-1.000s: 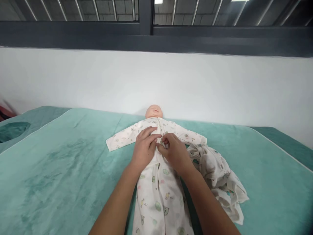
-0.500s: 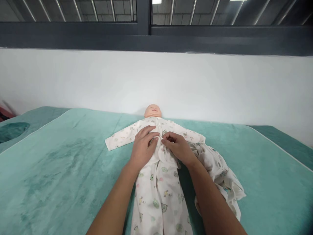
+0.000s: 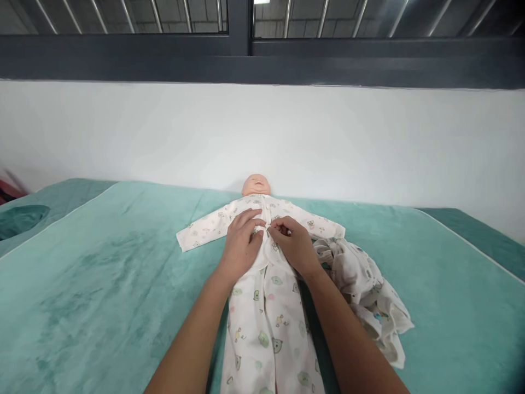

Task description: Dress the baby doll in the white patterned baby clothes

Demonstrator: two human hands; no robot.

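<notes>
My left hand rests, fingers spread, on the printed shirt, presumably to steady it; my right hand pinches the front edge between thumb and fingers, apparently for control. The shirt is on a face-up doll, sleeves outstretched, likely for access. Support surface: green plush cover. Behind: white wall, dark window frame.

A crumpled white cloth lies to the right on the green cover. At the far side, a white wall meets a dark window frame before metal bars; far left, a red object.
</notes>
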